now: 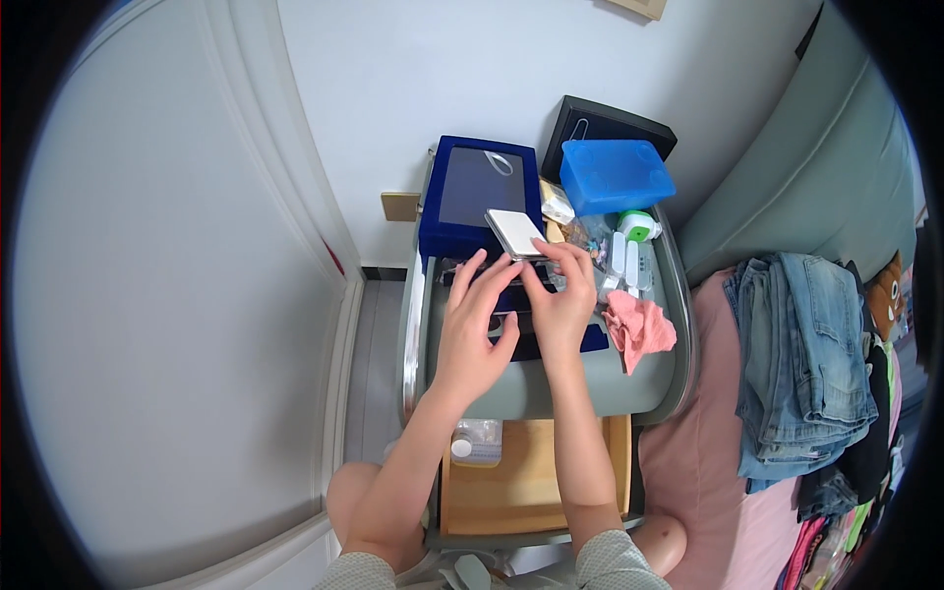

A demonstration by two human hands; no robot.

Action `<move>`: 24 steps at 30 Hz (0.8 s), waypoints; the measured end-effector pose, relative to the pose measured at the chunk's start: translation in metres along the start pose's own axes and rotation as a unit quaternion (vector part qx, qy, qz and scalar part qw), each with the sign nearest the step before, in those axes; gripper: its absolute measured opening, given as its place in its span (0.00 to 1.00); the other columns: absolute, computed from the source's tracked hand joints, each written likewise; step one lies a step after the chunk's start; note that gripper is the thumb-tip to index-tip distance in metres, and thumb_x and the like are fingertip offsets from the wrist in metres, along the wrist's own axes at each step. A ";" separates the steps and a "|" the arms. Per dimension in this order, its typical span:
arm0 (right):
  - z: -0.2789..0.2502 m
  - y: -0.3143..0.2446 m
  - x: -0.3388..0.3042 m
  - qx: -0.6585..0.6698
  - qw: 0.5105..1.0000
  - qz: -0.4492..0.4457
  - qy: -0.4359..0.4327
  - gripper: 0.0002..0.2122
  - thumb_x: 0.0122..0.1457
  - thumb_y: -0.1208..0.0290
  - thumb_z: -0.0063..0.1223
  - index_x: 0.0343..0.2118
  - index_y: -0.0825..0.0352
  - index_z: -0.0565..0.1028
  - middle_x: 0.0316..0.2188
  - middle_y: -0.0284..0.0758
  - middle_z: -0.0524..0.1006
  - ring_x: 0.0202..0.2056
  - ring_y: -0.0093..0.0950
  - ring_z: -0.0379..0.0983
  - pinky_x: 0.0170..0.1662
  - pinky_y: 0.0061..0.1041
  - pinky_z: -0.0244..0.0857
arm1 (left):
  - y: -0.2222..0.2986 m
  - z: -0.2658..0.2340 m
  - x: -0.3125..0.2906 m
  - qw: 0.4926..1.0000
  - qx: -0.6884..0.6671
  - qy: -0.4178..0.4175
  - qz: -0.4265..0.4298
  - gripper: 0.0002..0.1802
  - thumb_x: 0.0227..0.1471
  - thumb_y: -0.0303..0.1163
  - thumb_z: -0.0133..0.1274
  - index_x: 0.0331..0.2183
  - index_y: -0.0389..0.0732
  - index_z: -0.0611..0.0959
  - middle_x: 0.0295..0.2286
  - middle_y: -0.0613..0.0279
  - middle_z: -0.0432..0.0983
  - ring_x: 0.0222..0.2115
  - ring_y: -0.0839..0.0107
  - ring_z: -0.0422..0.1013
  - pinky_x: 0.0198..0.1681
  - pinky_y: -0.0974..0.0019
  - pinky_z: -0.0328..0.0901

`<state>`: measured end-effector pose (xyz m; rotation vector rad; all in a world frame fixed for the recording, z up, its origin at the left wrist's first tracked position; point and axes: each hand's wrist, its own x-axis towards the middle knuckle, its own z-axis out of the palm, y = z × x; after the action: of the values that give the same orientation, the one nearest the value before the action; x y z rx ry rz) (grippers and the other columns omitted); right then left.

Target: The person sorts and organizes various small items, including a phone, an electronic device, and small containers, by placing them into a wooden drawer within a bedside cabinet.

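My right hand [563,315] pinches a thin white square case [511,231] with a silvery edge, perhaps a compact mirror, by its near corner. It is tilted above the bedside cabinet's grey-green top [551,389]. Close on the left, my left hand [470,339] has its fingers apart, their tips near the case's lower edge; whether they touch it I cannot tell. Beneath both hands lie dark blue flat pieces [594,339], partly covered by my fingers. Just behind the case stands a dark blue box [479,187] with a dark panel on top.
At the back right, a blue plastic box [618,175] stands before a black box [649,130]. A pink cloth [639,329] and white bottles [630,264] lie at the right. Below is an open wooden drawer [536,482] holding a clear container [479,442]. Folded jeans [801,359] lie on the bed.
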<state>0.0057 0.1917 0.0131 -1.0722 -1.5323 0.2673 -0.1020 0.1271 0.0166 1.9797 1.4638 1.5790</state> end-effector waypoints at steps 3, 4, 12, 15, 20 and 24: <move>-0.009 0.002 -0.006 0.015 1.000 0.003 0.026 0.13 0.43 0.78 0.62 0.34 0.64 0.78 0.33 0.35 0.74 0.32 0.28 0.71 0.35 0.23 0.66 | 0.013 -0.002 -0.005 1.000 -0.017 -0.019 0.013 0.28 0.40 0.17 0.48 0.48 0.39 0.72 0.50 0.56 0.66 0.57 0.55 0.53 0.56 0.55 0.53; -0.011 0.002 -0.010 0.016 1.000 0.003 0.025 0.13 0.43 0.78 0.62 0.34 0.64 0.78 0.33 0.35 0.74 0.32 0.28 0.71 0.35 0.23 0.66 | 0.016 -0.001 -0.008 0.999 -0.021 -0.027 0.027 0.29 0.40 0.17 0.48 0.49 0.38 0.70 0.51 0.55 0.65 0.57 0.55 0.53 0.56 0.55 0.52; -0.042 -0.012 -0.059 0.207 0.961 0.183 0.027 0.08 0.52 0.75 0.58 0.33 0.73 0.75 0.23 0.28 0.74 0.23 0.13 0.66 0.26 0.15 0.63 | 0.029 0.007 -0.050 0.999 -0.029 0.024 -0.002 0.44 0.43 0.22 0.52 0.59 0.38 0.48 0.56 0.40 0.36 0.57 0.42 0.47 0.56 0.52 0.52; -0.060 -0.017 -0.077 0.299 0.909 0.288 0.018 0.08 0.58 0.70 0.52 0.36 0.70 0.71 0.24 0.30 0.75 0.24 0.13 0.69 0.26 0.13 0.62 | 0.035 0.001 -0.067 0.998 -0.046 -0.011 -0.037 0.46 0.42 0.24 0.55 0.59 0.38 0.48 0.56 0.42 0.40 0.57 0.46 0.47 0.56 0.54 0.52; -0.082 -0.029 -0.118 0.359 0.865 0.350 -0.009 0.09 0.59 0.68 0.50 0.36 0.68 0.69 0.24 0.31 0.76 0.22 0.14 0.68 0.24 0.13 0.57 | 0.036 0.009 -0.115 0.957 -0.219 -0.072 -0.176 0.44 0.46 0.28 0.55 0.59 0.38 0.49 0.48 0.50 0.63 0.52 0.60 0.60 0.53 0.60 0.56; -0.095 -0.030 -0.161 0.371 0.847 0.378 -0.038 0.09 0.58 0.70 0.50 0.38 0.67 0.68 0.26 0.30 0.77 0.27 0.13 0.69 0.28 0.13 0.58 | 0.042 0.006 -0.127 0.873 -0.395 -0.094 -0.269 0.28 0.51 0.22 0.49 0.54 0.36 0.60 0.46 0.58 0.67 0.49 0.72 0.63 0.53 0.65 0.58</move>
<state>0.0571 0.0194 -0.0454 -0.9656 -0.8409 1.3448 -0.0645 0.0092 -0.0355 1.0914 0.9301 1.3547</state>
